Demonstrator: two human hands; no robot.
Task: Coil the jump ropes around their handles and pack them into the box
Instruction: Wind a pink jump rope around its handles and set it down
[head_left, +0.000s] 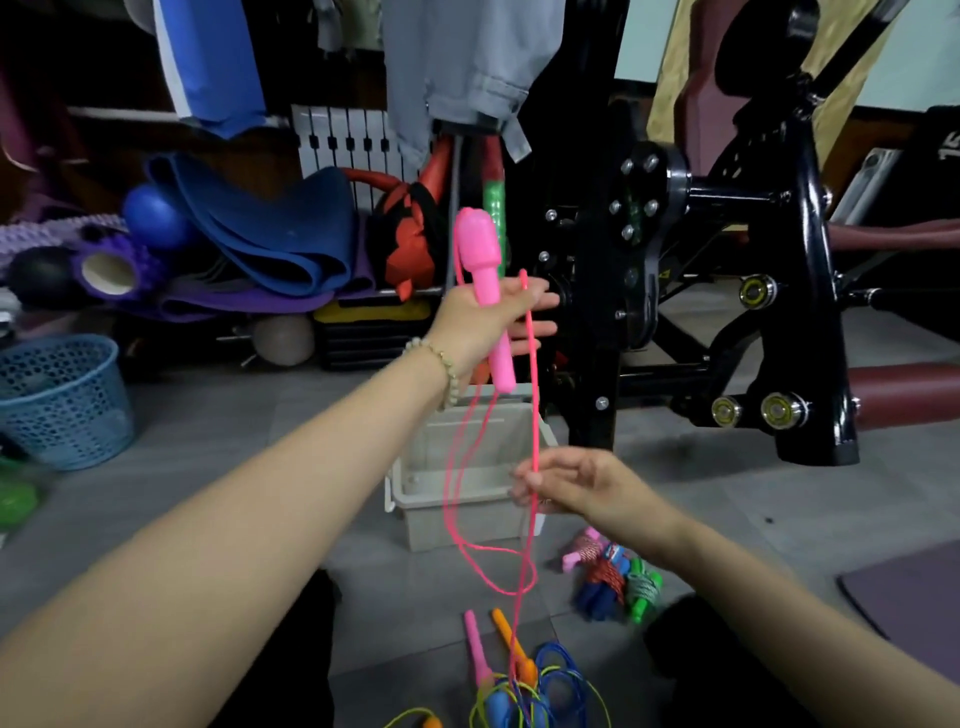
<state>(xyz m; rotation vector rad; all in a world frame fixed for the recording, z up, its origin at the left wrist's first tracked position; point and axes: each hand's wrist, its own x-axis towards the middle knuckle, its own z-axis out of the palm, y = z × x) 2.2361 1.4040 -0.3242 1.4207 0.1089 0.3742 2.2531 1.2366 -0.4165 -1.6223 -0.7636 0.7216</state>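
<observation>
Grey tiled floor, cluttered gym gear

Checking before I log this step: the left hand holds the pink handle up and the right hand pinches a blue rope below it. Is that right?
Not quite. The head view shows the rope pinched by the right hand is pink, not blue. The left hand does hold the pink handle up, with the right hand below it.
</observation>
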